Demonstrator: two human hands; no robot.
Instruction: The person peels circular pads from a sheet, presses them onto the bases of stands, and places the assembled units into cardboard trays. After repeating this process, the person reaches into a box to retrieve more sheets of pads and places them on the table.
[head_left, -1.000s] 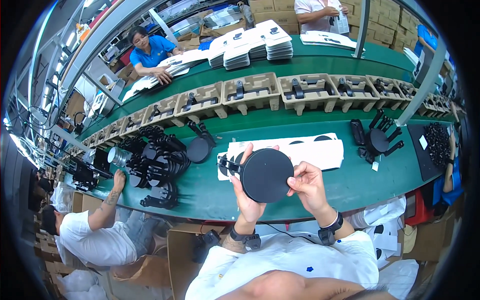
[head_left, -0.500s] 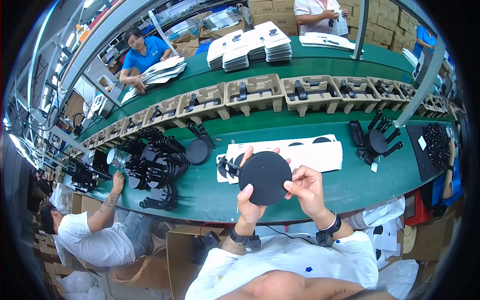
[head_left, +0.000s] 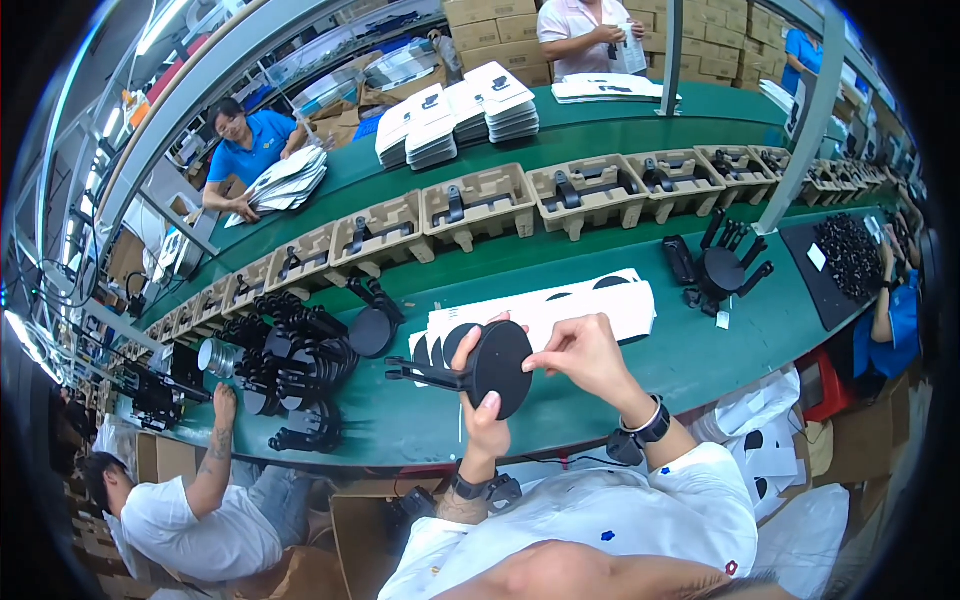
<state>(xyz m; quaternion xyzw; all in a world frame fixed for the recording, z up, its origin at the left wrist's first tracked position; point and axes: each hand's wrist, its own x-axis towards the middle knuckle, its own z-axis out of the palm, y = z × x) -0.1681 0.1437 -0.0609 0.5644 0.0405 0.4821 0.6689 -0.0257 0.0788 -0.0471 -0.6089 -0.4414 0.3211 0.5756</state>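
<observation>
My left hand (head_left: 484, 405) grips a black stand (head_left: 500, 372) with a round flat base and a slim arm pointing left. The disc is tilted, its flat face turned toward my right hand. At the disc's right edge, the thumb and forefinger of my right hand (head_left: 585, 362) are pinched together; what lies between them is too small to make out. Just beyond the stand, white sheets (head_left: 600, 313) bearing black round pads lie on the green bench. The sheets are partly hidden behind the stand and my left hand.
Piles of black stands (head_left: 300, 355) crowd the bench at left; another cluster (head_left: 722, 270) stands at right. A row of cardboard trays (head_left: 480, 205) with black parts runs behind. Co-workers sit or stand around, one person's arm (head_left: 222, 430) reaching in from the left.
The stand has turned from facing up to tilted sideways, its arm now reaching further left. My right hand has shifted from the disc's lower right to a pinch at its edge.
</observation>
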